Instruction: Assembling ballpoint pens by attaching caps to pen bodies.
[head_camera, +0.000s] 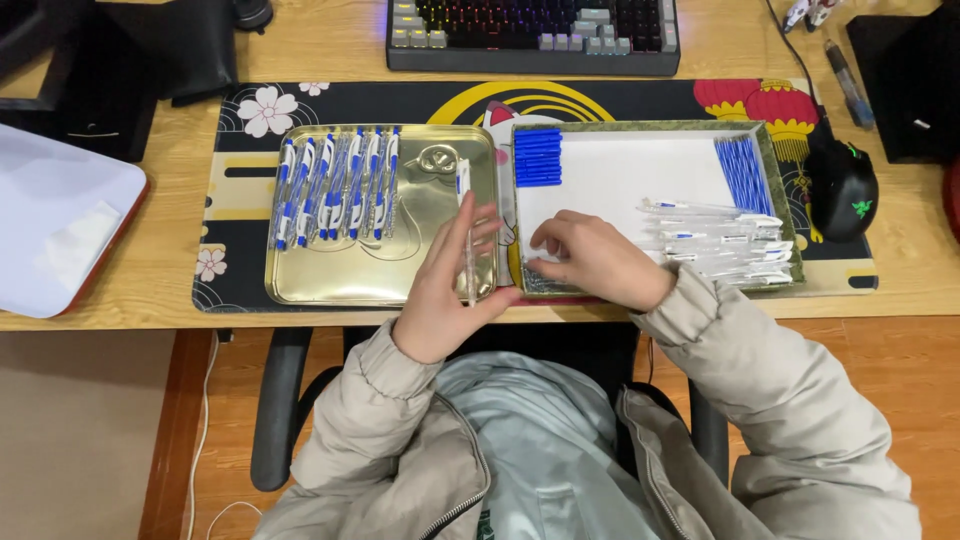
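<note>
My left hand (447, 285) holds a clear pen barrel (466, 235) upright over the right edge of a gold metal tray (420, 275). Several assembled blue-and-white pens (335, 185) lie in a row at the tray's left. My right hand (590, 258) rests fingers-down in the near left corner of a white-lined box (620, 170). That box holds a stack of blue caps (538, 157) at its far left, blue refills (742, 172) at its far right and a pile of clear pen barrels (725, 245) on the right.
Both trays sit on a dark patterned desk mat (300, 105) on a wooden desk. A backlit keyboard (533, 35) stands behind, a black mouse (842, 190) to the right, a white pad (55, 220) at the left. Chair arms show below the desk edge.
</note>
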